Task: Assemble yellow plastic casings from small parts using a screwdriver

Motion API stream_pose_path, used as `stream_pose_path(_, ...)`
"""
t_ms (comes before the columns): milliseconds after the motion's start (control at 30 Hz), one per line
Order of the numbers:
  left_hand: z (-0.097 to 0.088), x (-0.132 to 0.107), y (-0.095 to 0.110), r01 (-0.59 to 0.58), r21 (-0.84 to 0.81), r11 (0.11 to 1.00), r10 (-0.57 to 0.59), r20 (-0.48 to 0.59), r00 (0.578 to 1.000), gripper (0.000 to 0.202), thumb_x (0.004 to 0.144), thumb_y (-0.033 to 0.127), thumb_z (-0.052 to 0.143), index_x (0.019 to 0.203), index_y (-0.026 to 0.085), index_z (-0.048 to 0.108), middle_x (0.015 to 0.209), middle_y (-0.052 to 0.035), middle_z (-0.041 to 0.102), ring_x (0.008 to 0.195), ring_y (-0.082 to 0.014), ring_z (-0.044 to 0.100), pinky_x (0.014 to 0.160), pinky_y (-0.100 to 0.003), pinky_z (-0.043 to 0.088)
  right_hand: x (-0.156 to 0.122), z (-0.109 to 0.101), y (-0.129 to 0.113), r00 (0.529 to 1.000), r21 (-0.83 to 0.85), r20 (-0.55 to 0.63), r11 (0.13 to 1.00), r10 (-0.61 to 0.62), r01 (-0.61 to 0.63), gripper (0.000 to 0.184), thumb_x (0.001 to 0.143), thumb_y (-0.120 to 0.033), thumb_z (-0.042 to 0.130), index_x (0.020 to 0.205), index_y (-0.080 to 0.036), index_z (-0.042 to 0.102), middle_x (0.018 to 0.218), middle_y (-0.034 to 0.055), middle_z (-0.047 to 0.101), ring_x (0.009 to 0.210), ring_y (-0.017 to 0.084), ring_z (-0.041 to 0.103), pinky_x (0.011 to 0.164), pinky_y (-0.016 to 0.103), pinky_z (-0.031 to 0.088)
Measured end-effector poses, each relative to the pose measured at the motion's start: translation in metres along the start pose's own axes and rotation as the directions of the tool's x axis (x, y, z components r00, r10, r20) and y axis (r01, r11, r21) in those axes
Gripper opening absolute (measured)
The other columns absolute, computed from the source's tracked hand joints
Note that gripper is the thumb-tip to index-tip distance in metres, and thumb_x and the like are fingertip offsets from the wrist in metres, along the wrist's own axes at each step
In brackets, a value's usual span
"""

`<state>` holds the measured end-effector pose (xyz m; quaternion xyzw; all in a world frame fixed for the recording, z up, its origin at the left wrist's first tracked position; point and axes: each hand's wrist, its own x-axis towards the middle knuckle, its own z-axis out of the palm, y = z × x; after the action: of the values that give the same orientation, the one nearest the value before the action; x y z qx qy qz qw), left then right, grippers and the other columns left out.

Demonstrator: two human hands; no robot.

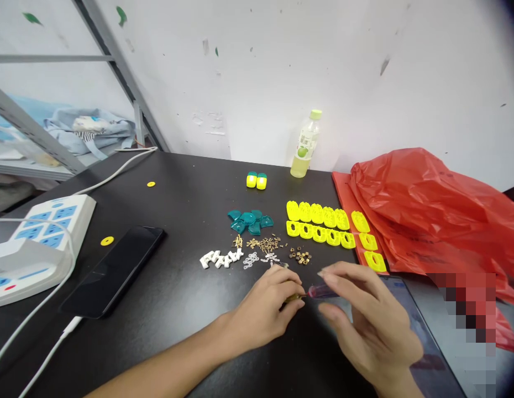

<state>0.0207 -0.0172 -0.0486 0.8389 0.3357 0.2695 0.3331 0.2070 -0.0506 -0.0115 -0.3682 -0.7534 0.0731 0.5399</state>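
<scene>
My left hand [271,298] is closed, pinching a small yellow part [293,297] mostly covered by the fingers. My right hand [367,318] curls loosely around the see-through purple-pink handle of a screwdriver [319,291]; its tip points left and meets the yellow part. Just beyond the hands lie small brass pins [269,244], square brass pieces [300,255], clear plastic bits [251,260] and white plastic parts [221,258]. Teal translucent covers [251,221] are heaped behind them. Yellow shells [317,213] and yellow frames [319,234] stand in rows to the right.
Two yellow-and-teal assembled pieces [256,181] and a drink bottle [307,145] are at the back. A red plastic bag [431,210] covers the right side, above a tablet-like screen [426,342]. At left are a black phone [114,273], a power strip [80,213] and white cables.
</scene>
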Motion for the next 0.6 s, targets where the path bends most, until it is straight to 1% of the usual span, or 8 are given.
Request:
stream_pose_path(67,-0.0002,0.0003,0.0001,0.006,0.001,1.000,-0.006,0.001,1.000,0.009,0.093,0.016,0.059,0.097,0.018,0.067,0.108,-0.0033,0.065,0.098,-0.0172,0.054,0.091,-0.031,0.046,-0.0006,0.0008,0.0005,1.000,-0.003,-0.013,1.000,0.019,-0.019,0.056,0.083,0.003,0.063,0.132,-0.024,0.061,0.111,0.0073,0.068,0.097,0.018,0.068,0.078,0.031,0.060)
stream_pose_path(167,-0.0007,0.0002,0.0002,0.008,0.004,1.000,-0.008,0.003,1.000,0.008,0.092,0.017,0.060,0.097,0.018,0.067,0.107,-0.0031,0.065,0.098,-0.0173,0.054,0.090,-0.031,0.046,-0.0012,0.0015,0.0012,0.995,0.039,0.035,0.995,0.092,-0.094,0.054,0.087,0.003,0.055,0.136,-0.022,0.058,0.118,0.0094,0.068,0.104,0.020,0.067,0.088,0.036,0.059)
stream_pose_path(267,-0.0006,-0.0002,-0.0004,0.003,0.003,1.000,-0.003,0.002,1.000,0.009,0.093,0.017,0.060,0.098,0.018,0.067,0.108,-0.0033,0.065,0.099,-0.0171,0.054,0.091,-0.031,0.046,-0.0011,0.0017,0.0014,1.000,0.029,-0.014,0.999,0.019,-0.018,0.054,0.082,0.001,0.066,0.130,-0.024,0.063,0.114,0.0078,0.066,0.100,0.019,0.067,0.080,0.032,0.060)
stream_pose_path(333,-0.0004,-0.0004,-0.0010,0.006,0.003,1.000,-0.006,0.003,1.000,0.010,0.092,0.017,0.061,0.099,0.018,0.068,0.108,-0.0035,0.065,0.099,-0.0171,0.054,0.091,-0.030,0.046,-0.0008,0.0018,0.0012,0.999,0.016,-0.023,1.000,0.026,-0.026,0.058,0.083,0.003,0.064,0.133,-0.025,0.061,0.110,0.0064,0.068,0.096,0.017,0.068,0.078,0.030,0.060)
stream_pose_path(400,-0.0005,-0.0002,-0.0014,0.011,0.005,1.000,-0.011,0.001,1.000,0.010,0.092,0.018,0.061,0.100,0.017,0.068,0.108,-0.0038,0.065,0.100,-0.0174,0.054,0.092,-0.030,0.046,-0.0006,0.0020,0.0013,0.996,0.017,0.011,0.996,0.087,-0.087,0.058,0.087,0.005,0.055,0.137,-0.024,0.056,0.114,0.0077,0.069,0.101,0.018,0.069,0.085,0.034,0.060)
stream_pose_path(467,-0.0010,-0.0001,-0.0013,0.012,0.005,1.000,-0.012,0.000,1.000,0.010,0.092,0.018,0.061,0.099,0.017,0.068,0.108,-0.0043,0.065,0.100,-0.0176,0.055,0.092,-0.030,0.047,-0.0006,0.0023,0.0023,0.996,0.017,0.027,0.996,0.083,-0.083,0.055,0.088,0.002,0.055,0.137,-0.023,0.057,0.119,0.0094,0.068,0.105,0.021,0.068,0.089,0.039,0.060)
stream_pose_path(533,-0.0015,0.0000,-0.0010,0.013,0.004,1.000,-0.013,0.003,1.000,0.011,0.092,0.018,0.061,0.099,0.017,0.068,0.109,-0.0048,0.065,0.100,-0.0177,0.055,0.092,-0.030,0.047,-0.0009,0.0028,0.0036,1.000,-0.004,-0.015,1.000,0.026,-0.026,0.054,0.084,0.001,0.062,0.131,-0.025,0.062,0.116,0.0088,0.068,0.102,0.021,0.068,0.081,0.036,0.062)
stream_pose_path(600,-0.0017,-0.0001,-0.0009,0.012,0.004,1.000,-0.012,0.003,1.000,0.011,0.092,0.019,0.061,0.100,0.017,0.069,0.109,-0.0051,0.065,0.100,-0.0180,0.055,0.093,-0.031,0.047,-0.0014,0.0035,0.0043,0.998,-0.016,-0.054,0.999,0.030,-0.030,0.056,0.083,0.002,0.064,0.132,-0.026,0.062,0.112,0.0074,0.068,0.097,0.019,0.069,0.076,0.033,0.062)
